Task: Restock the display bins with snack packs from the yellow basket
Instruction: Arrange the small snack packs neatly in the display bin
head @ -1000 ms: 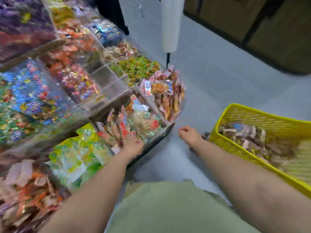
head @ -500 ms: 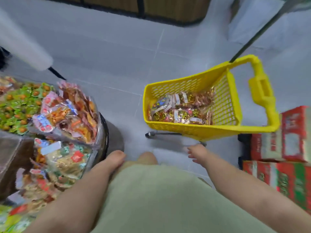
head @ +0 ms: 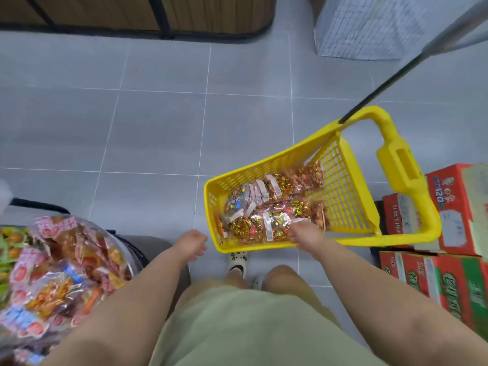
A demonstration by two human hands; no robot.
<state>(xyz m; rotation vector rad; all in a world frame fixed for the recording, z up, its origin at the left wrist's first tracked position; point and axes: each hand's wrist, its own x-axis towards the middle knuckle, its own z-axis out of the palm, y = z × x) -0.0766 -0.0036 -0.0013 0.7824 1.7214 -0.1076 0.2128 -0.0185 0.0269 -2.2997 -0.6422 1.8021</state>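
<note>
Right hand (head: 303, 233) is down inside the yellow basket (head: 351, 196), at the near edge. Its fingers are bent down onto the snack packs (head: 266, 207), right by a white label. Honestly can't tell if it's actually got hold of a pack or is just resting on top, since the back of the hand hides the fingertips.

Left hand (head: 192, 243) hangs over the floor just left of the basket, not touching it. Its fingers are loosely curled with nothing in them.

The basket sits on the grey tile floor (head: 158, 128) in front of the person. It's maybe a third full of clear packs with gold and red sweets inside, plus one with a blue label at the left end. Its chunky yellow handle (head: 401, 167) sticks out to the right, and a thin black pole (head: 377, 93) runs up from the far corner.

A white shoe (head: 237, 260) pokes out just below the basket's near edge. The display bin (head: 113, 249) is off at the lower left, a curved clear one stuffed with orange and pink bags and a bit blurry. Red and green cartons (head: 449, 215) are stacked on the right, beside the handle.
</note>
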